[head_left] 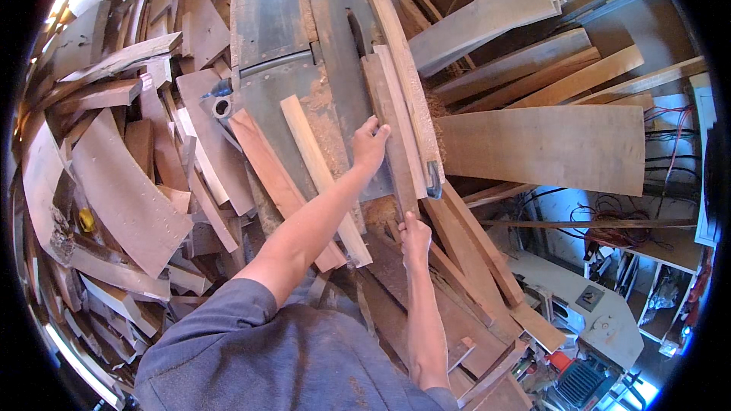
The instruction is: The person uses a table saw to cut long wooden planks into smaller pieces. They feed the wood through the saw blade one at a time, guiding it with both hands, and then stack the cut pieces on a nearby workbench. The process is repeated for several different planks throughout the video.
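A long brown wooden strip (393, 133) lies lengthwise on the metal table of a saw (276, 19), alongside a wooden fence (402, 68). A paler strip (406, 125) runs between it and the fence. The dark saw blade (355, 32) rises from a slot just ahead of the brown strip's far end. My left hand (370, 144) is closed at the strip's left edge, its fingers curled against the wood. Closer to me, my right hand (415, 237) grips the near end of the same strip, fingers wrapped round it. Its underside is hidden.
Two loose boards, one reddish (278, 183) and one pale (320, 175), lie left of my left hand. Sawdust (326, 110) covers part of the table. Offcuts (126, 183) are heaped at left. Wide planks (544, 148) stick out at right, above a grey machine (579, 297).
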{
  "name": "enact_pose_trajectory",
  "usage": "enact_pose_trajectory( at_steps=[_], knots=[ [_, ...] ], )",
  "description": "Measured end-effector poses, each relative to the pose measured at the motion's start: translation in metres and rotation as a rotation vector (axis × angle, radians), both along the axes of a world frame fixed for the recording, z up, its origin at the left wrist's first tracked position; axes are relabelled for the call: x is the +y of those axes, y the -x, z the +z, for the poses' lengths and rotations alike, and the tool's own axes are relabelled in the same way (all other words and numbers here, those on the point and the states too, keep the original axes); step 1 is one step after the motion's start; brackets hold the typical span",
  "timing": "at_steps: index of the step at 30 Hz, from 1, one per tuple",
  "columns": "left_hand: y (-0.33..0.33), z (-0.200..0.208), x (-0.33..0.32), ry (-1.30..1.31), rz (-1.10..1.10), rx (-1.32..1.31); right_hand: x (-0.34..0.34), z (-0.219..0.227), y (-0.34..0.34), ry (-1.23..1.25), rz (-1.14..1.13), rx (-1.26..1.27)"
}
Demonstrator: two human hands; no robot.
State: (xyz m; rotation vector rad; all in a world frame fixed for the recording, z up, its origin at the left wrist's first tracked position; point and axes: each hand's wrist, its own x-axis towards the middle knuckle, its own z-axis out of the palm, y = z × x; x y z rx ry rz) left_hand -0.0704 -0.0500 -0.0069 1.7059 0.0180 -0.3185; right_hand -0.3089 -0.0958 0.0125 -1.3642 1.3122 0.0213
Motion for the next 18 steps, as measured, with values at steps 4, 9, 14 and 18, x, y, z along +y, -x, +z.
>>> enact_pose_trajectory(
  at_steps=[4, 9, 14, 18],
  knots=[
    [-0.004, 0.003, -0.003, -0.007, 0.017, -0.026, -0.002, -0.005, -0.005, 0.017, 0.006, 0.000],
    [-0.013, -0.017, -0.007, -0.062, 0.083, -0.082, -0.002, -0.004, -0.014, 0.047, 0.039, -0.005],
    [-0.020, -0.010, -0.007, -0.003, 0.032, -0.053, -0.003, 0.000, -0.021, 0.043, 0.042, -0.036],
    [-0.029, -0.018, -0.005, -0.014, 0.013, -0.042, -0.004, -0.002, -0.028, 0.045, 0.056, -0.031]
  ],
)
